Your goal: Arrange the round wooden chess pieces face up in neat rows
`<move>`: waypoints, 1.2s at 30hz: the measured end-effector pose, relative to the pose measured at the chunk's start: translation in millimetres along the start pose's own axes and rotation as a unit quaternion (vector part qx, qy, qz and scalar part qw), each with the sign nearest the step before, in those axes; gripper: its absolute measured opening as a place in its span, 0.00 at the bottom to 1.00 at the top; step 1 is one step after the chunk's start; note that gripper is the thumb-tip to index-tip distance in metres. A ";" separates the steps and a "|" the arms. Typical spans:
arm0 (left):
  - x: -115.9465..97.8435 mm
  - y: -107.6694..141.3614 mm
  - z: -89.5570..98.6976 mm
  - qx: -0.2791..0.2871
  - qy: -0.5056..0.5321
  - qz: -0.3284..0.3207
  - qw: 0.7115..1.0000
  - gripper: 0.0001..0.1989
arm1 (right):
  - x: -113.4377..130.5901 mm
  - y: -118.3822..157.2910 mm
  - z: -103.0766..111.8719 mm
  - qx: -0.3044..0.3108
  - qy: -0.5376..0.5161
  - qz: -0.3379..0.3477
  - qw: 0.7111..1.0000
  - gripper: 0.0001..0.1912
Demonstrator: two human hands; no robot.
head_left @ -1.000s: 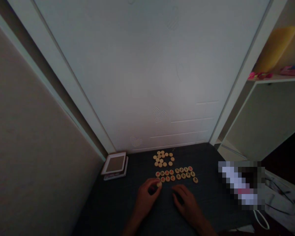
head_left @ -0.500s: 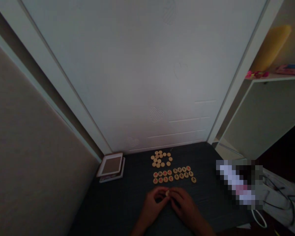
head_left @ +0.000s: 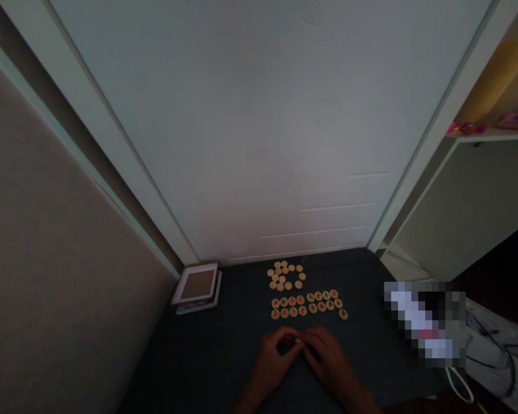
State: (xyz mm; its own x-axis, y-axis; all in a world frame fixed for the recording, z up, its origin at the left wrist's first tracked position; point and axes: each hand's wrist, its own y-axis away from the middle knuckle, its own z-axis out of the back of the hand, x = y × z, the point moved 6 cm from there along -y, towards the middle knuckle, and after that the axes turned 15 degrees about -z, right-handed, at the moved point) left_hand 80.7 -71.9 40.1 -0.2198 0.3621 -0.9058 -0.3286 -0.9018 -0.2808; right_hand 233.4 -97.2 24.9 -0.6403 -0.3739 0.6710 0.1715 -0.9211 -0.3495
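Both hands meet near the front of the dark table. My left hand pinches a xiangqi piece between thumb and fingers, and only a pale sliver of it shows. From the other side my right hand has its fingers closed on the same piece. Just beyond the hands lie two rows of round wooden pieces with red or black characters facing up. A single black-marked piece sits apart at the right end. Farther back is a loose cluster of pieces with plain faces up.
The dark table backs onto a white panel with embossed hearts. A small stack of flat boxes or frames lies at the back left corner. At the right edge is a blurred-out object, with a white cord loop below it.
The piece between my hands has turned or sunk deeper into the fingers, so less of it shows. The camera view has shifted slightly; the pieces on the table keep their arrangement.
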 end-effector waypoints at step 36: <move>-10.5 -2.8 3.8 0.007 0.004 -0.012 1.000 0.13 | 3.5 -4.0 6.6 -0.012 -0.020 -0.029 0.999 0.13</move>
State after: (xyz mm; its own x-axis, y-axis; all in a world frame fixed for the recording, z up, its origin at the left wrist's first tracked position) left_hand 80.4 -72.3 51.5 -0.2050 0.3813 -0.9015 -0.3468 -0.8895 -0.2973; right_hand 235.5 -95.5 33.0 -0.6180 -0.3250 0.7158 0.1175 -0.9385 -0.3246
